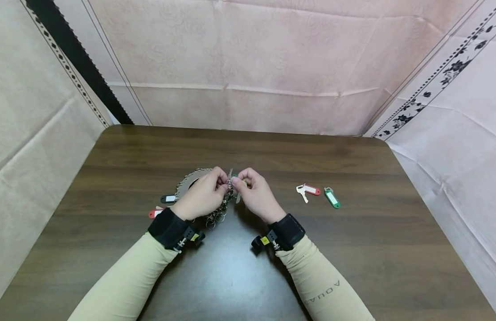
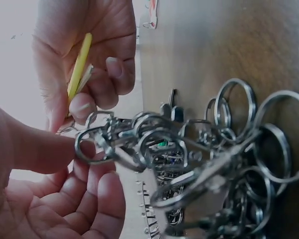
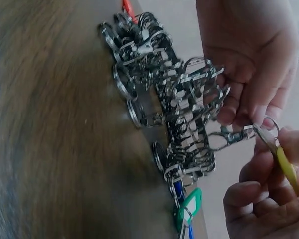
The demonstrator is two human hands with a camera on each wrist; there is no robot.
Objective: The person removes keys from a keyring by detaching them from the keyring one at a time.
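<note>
My left hand [image 1: 203,191] pinches a metal split ring [image 2: 78,149] between thumb and fingers. This ring joins a bunch of silver clasps and rings [image 3: 179,109] on a round grey holder [image 1: 186,183]. Close beside it, my right hand [image 1: 259,194] holds a yellow key tag [image 3: 287,172] with its fingers curled. A key blade [image 1: 238,198] shows below the right fingers in the head view. The fingertips of both hands nearly meet at the ring. Whether the tag is joined to the ring, I cannot tell.
To the right on the wooden table [image 1: 352,258] lie a silver key [image 1: 302,191] with a red tag [image 1: 313,190] and a green tag [image 1: 332,198]. A dark tag [image 1: 167,199] and another red tag [image 1: 154,213] lie by the holder's left side.
</note>
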